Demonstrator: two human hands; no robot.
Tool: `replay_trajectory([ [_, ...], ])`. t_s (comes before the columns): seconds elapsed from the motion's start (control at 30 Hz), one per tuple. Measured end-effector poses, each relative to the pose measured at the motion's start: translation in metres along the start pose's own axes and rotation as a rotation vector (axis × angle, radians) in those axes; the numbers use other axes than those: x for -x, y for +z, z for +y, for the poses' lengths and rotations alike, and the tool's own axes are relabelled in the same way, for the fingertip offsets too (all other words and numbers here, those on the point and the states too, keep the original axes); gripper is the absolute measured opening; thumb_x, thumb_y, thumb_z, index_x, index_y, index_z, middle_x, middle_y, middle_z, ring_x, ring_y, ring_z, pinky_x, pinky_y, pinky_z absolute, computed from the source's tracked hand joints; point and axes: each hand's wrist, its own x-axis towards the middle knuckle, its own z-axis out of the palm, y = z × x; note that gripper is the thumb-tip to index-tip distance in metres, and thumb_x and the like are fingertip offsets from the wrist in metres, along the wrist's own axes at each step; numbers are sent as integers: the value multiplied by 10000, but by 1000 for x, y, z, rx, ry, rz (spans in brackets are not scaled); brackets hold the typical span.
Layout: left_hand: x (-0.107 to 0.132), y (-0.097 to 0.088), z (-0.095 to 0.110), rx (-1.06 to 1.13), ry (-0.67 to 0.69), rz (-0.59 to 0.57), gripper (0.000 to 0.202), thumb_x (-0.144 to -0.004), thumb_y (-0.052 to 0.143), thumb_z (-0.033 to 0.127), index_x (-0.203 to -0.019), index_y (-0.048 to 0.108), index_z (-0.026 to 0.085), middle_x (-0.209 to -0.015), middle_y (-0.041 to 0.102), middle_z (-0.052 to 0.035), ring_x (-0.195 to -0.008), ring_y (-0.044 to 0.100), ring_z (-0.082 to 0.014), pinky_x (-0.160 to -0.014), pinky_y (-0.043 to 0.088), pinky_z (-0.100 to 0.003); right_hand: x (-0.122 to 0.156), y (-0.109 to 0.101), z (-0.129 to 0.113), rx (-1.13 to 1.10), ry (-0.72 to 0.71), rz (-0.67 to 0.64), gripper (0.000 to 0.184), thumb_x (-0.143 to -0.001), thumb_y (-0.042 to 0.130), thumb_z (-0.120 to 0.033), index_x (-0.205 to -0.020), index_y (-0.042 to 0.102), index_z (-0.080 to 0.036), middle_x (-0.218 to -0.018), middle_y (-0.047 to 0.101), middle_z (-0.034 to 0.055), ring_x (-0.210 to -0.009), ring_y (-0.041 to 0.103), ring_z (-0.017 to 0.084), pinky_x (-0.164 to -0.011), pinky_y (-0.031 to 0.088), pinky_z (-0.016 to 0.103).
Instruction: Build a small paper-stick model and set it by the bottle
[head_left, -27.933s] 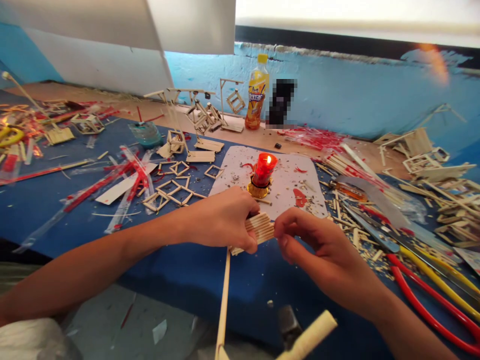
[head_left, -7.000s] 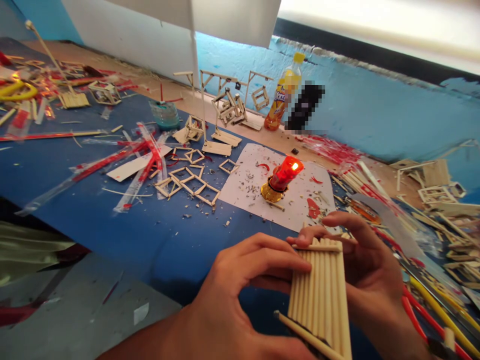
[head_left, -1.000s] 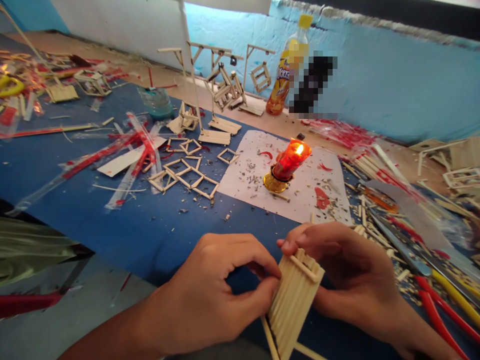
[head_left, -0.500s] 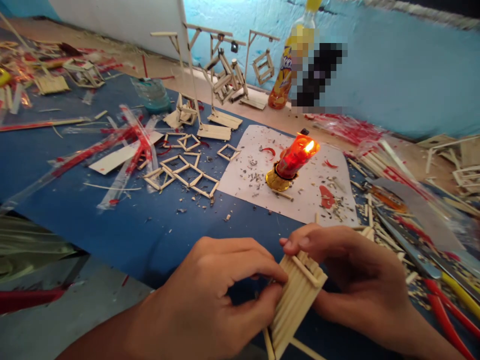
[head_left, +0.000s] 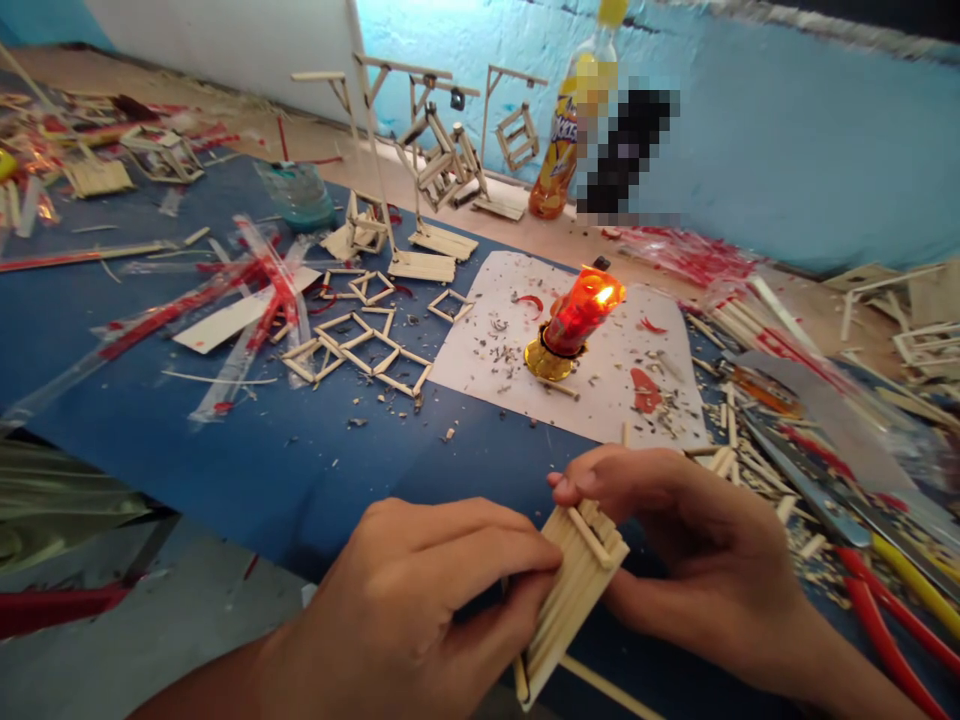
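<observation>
My left hand (head_left: 442, 590) is closed, with thumb and forefinger pinched against the left side of a small wooden stick panel (head_left: 574, 590). The panel is tilted and made of pale round sticks laid side by side, with a short crosspiece near its top end. Around its upper right edge, my right hand (head_left: 697, 560) grips it between fingers and thumb. One thin stick (head_left: 611, 690) juts out below the panel. Whether the left fingertips also hold a tiny piece is hidden.
A lit red candle (head_left: 581, 315) on a gold base stands on scrap-strewn white paper (head_left: 480, 340). Stick frames (head_left: 367, 345) lie left of it; stick stands (head_left: 424, 265) and a drink bottle (head_left: 559, 150) are behind. Red-handled scissors (head_left: 874, 600) lie right, among stick offcuts.
My left thumb and forefinger have drawn closer together on the panel. Both hands and the panel sit slightly further left in view, and the whole scene has shifted a little left too.
</observation>
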Motion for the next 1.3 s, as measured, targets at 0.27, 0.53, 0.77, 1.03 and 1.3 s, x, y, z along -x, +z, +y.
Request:
replay_trajectory([
  [0.27,-5,-7,-8,-94,84,-119,108,-906,726,127,-961,735,219,-902,802,85,-724,745,-64,-628,501,-182,0,-1,2,28,-2,-36,511,-847,784,-119,-1236,650,-421,-1093,781,-14,-1070,744,209,-815,606,290],
  [0.53,-34,-27,-10,-314,304,-403,192,-1010,579,197,-901,737,202,-828,780,19,-681,731,-141,-585,467,-290,-3,-2,1,23,15,-42,476,-845,788,-122,-1220,652,-382,-1057,778,-8,-1011,758,203,-814,609,288],
  [0.77,-50,-31,-10,-360,479,-510,160,-958,602,112,-864,721,161,-750,700,-4,-532,593,-139,-497,429,-303,-3,-3,0,43,16,-37,474,-832,791,-120,-1210,659,-374,-1054,779,-16,-947,757,176,-846,594,271],
  [1.03,-44,-26,-14,-243,371,-436,127,-968,600,145,-948,723,170,-864,759,-10,-671,699,-132,-571,486,-256,-6,0,2,-34,60,-42,510,-814,823,-121,-1208,653,-397,-1022,774,-56,-845,757,128,-824,583,227],
  [1.3,-3,-18,-6,84,-33,-251,368,-841,790,219,-1181,650,232,-1176,757,15,-1072,725,-134,-948,566,-188,-6,2,-1,-27,64,-30,496,-820,805,-108,-1196,663,-398,-1079,780,-58,-896,762,117,-834,592,194],
])
